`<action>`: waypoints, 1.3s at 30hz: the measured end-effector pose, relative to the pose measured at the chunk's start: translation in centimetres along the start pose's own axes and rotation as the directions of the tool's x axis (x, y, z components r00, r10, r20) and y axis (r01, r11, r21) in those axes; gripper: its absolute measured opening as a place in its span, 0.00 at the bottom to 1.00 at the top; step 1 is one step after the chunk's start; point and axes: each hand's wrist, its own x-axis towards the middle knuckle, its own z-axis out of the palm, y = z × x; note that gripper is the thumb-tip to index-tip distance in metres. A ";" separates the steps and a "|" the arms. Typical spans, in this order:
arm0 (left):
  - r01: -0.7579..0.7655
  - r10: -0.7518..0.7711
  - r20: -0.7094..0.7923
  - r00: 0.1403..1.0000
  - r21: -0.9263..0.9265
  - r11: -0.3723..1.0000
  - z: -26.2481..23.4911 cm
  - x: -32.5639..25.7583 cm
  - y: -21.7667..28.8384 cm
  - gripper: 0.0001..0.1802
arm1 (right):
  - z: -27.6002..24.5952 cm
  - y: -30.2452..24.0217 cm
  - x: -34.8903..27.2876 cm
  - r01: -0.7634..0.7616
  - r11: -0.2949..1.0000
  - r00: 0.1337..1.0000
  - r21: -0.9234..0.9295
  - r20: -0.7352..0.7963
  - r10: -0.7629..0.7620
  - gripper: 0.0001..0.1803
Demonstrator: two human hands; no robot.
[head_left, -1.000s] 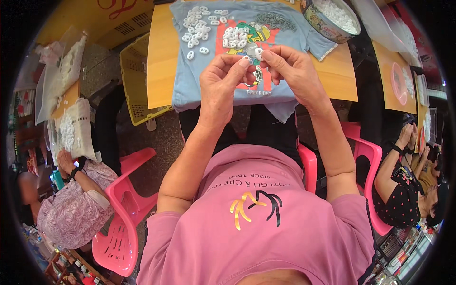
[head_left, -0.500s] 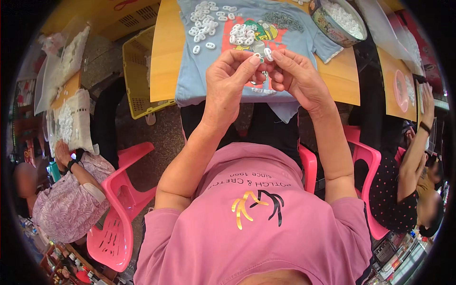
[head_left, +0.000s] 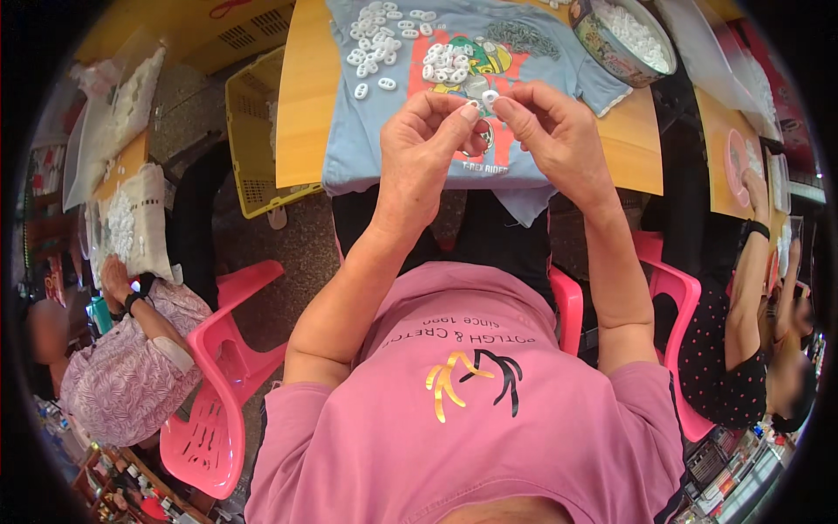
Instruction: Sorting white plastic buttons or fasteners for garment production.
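Note:
Over the blue printed T-shirt (head_left: pixel 353 140) spread on the table, my two hands are raised close together. My right hand (head_left: pixel 559 140) pinches a small white oval plastic piece (head_left: pixel 491 98) with holes between thumb and fingers. Thumb and forefinger of my left hand (head_left: pixel 419 148) are pressed together just beside it; a sliver of something small and pale shows at the tips, too small to name. Beyond my hands lie a heap of white two-holed oval pieces (head_left: pixel 445 63), a looser scatter of the same pieces (head_left: pixel 374 42), and a pile of small grey metal parts (head_left: pixel 521 38).
A round patterned tin (head_left: pixel 602 52) full of white pieces stands at the table's far right. A yellow crate (head_left: pixel 249 140) is left of the table (head_left: pixel 301 113). Co-workers sit on both sides, near pink chairs (head_left: pixel 209 419), with white pieces (head_left: pixel 120 223) before the left one.
My right hand has turned slightly, its fingers curling closer round the white piece. The left hand has barely moved. At the right, a co-worker's arm has come down to a pink basin.

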 end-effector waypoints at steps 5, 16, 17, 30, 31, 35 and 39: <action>0.008 -0.008 -0.022 1.000 0.020 1.000 0.2 0.0 0.0 0.09 | 0.3 -0.1 0.1 0.033 0.999 0.999 -0.043 0.032 -0.031 0.10; 0.014 -0.010 -0.055 0.998 0.060 0.998 0.0 -0.1 -0.6 0.09 | 1.5 0.7 0.1 0.072 0.996 0.997 -0.056 0.023 -0.071 0.11; 0.029 -0.026 -0.065 0.998 0.040 0.999 -0.1 -0.1 -0.8 0.09 | 1.5 1.2 0.2 0.044 0.998 0.997 -0.048 0.060 -0.041 0.11; -0.226 0.191 0.184 0.964 0.192 0.955 -2.0 -0.4 -2.1 0.21 | 1.2 0.2 -0.3 -0.427 0.698 0.889 0.576 0.410 0.205 0.15; -0.271 0.221 0.238 0.946 0.198 0.942 -2.1 -0.4 -2.2 0.22 | 1.4 0.2 -0.4 -0.429 0.678 0.886 0.596 0.422 0.190 0.14; -0.270 0.238 0.286 0.928 0.076 0.960 -1.9 -0.9 -2.6 0.26 | 1.9 0.2 -0.6 -0.415 0.642 0.894 0.645 0.419 0.157 0.12; -0.174 0.193 0.314 0.930 -0.089 0.981 -1.8 -1.3 -2.4 0.28 | 2.1 0.0 -0.9 -0.409 0.605 0.894 0.683 0.432 0.117 0.11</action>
